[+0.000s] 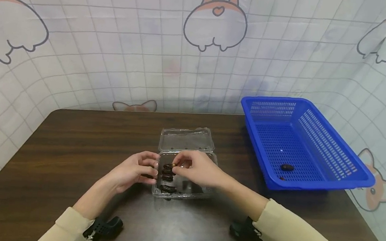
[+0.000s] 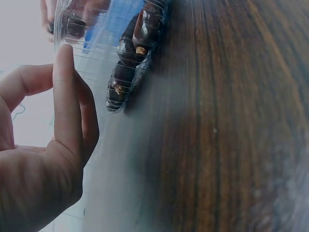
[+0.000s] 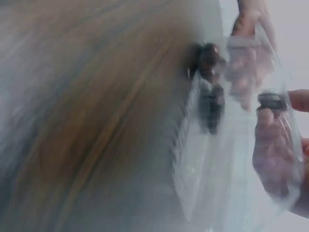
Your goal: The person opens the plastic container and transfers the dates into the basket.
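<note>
Dates [image 1: 168, 189], dark brown, glossy, wrinkled. Location: one column along the left side of a clear plastic clamshell container [image 1: 184, 196], crosswise on its floor; exact count uncertain behind the fingers. Tan stem ends visible through the plastic in the left wrist view.

Held date [image 3: 272, 101], one. Location: above the container floor, in a pinch between the thumb and fingertips of the right hand [image 1: 199, 170]. Pose of same: reaching in from the right over the base, back of the hand uppermost, wrist bent slightly, forearm slanting up and leftward. Right wrist view blurred.

Left hand [image 1: 133, 171]: at the container's left wall, fingers parted, only slightly bent, tips touching the plastic; a steadying-style contact, without wrapping round anything. Forearm slanting up and rightward from the lower left.

Clamshell lid [image 1: 186, 140]: hinged back flat-looking behind the base.

Sleeves [image 1: 293, 229], cream, one per forearm; black wrist device [image 1: 111, 226] beneath the left cuff, another under the right.

Basket [image 1: 311, 184], blue plastic, slotted walls: right of the container, well apart; inside, near the front wall, a single date [image 1: 287, 167] and a small reddish-brown piece [image 1: 281, 178].

Table [image 1: 109, 136], dark wood grain. Backdrop [image 1: 132, 65], white, grid-lined, corgi prints.
</note>
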